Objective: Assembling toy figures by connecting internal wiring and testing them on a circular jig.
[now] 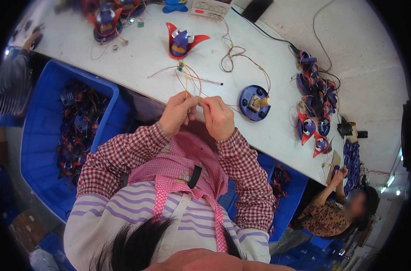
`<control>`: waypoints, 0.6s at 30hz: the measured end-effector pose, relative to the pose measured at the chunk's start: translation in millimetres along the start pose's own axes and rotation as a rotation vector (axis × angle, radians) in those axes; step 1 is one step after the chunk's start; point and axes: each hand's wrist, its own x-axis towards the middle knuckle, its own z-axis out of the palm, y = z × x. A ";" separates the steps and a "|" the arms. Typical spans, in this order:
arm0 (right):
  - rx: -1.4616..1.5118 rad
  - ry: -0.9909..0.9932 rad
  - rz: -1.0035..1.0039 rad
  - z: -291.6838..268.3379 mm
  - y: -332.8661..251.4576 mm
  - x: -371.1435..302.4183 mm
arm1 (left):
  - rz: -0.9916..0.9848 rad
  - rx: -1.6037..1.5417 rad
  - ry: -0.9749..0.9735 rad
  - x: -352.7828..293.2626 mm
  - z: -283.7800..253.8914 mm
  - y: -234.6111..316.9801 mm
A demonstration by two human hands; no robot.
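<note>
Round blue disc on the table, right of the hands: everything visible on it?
The round blue disc looks like plastic, with a rim. Black parts sit near its edge; a squarish, pale piece is in the middle, a tan piece to its right. It lies on the white table, these parts facing up. A reddish wire runs up from its right side. The right hand is apart from it.

Bright table [144, 47], white lamps [390, 180] at far right, fisheye bend toward black corners

From the fingertips [207, 105], wires [180, 67] and a toy [180, 44] are blocking eleven o'clock, a round base [248, 102] three; two o'clock is offering a gap before the cord [261, 68].
</note>
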 end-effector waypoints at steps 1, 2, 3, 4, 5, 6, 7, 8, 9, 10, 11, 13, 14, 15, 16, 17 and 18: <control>0.005 0.021 -0.010 0.7 0.4 0.5 | 0.000 0.014 0.012 0.9 1.4 0.7; -0.009 0.026 0.005 2.8 2.8 2.0 | -0.012 0.016 -0.005 3.4 3.1 1.6; -0.008 0.041 0.005 5.2 6.1 3.7 | 0.010 0.072 0.004 7.2 4.4 2.9; -0.010 0.056 0.006 3.2 9.0 2.2 | 0.033 0.127 0.010 12.3 4.8 4.3; -0.020 0.055 0.020 -2.0 10.3 0.8 | 0.091 0.311 -0.033 21.1 -0.8 7.0; 0.000 0.054 0.070 -11.3 8.6 0.2 | 0.150 0.494 -0.087 30.0 -7.6 8.5; 0.024 0.053 0.119 -20.6 5.1 0.9 | 0.138 0.492 -0.104 36.7 -15.0 8.9; 0.049 0.052 0.168 -29.4 2.4 0.4 | 0.482 0.766 -0.058 42.9 -22.8 8.8; 0.082 0.048 0.214 -34.2 2.6 -3.7 | 0.832 1.031 0.002 44.1 -31.7 6.4; 0.030 0.088 0.231 -46.8 4.7 -14.8 | 0.891 1.108 0.014 34.1 -34.2 15.8; -0.022 0.128 0.241 -64.4 10.8 -27.3 | 0.958 1.184 0.032 21.9 -35.1 26.5; 0.014 0.215 0.379 -90.0 30.2 -40.6 | 0.950 1.220 0.135 10.6 -49.1 28.2; 0.045 0.306 0.519 -103.4 36.5 -46.4 | 0.944 1.252 0.233 6.3 -49.5 27.4; 0.010 0.291 0.530 -115.1 43.5 -46.7 | 1.033 1.201 0.266 3.4 -43.3 25.7; -0.014 0.272 0.541 -119.3 50.2 -42.6 | 1.117 1.156 0.307 -0.1 -34.7 24.5; -0.009 0.270 0.544 -118.7 52.5 -35.6 | 1.069 0.983 0.133 -3.5 -14.9 20.8; 0.008 0.230 0.541 -117.4 54.5 -26.6 | 1.107 1.048 -0.041 0.5 12.1 18.5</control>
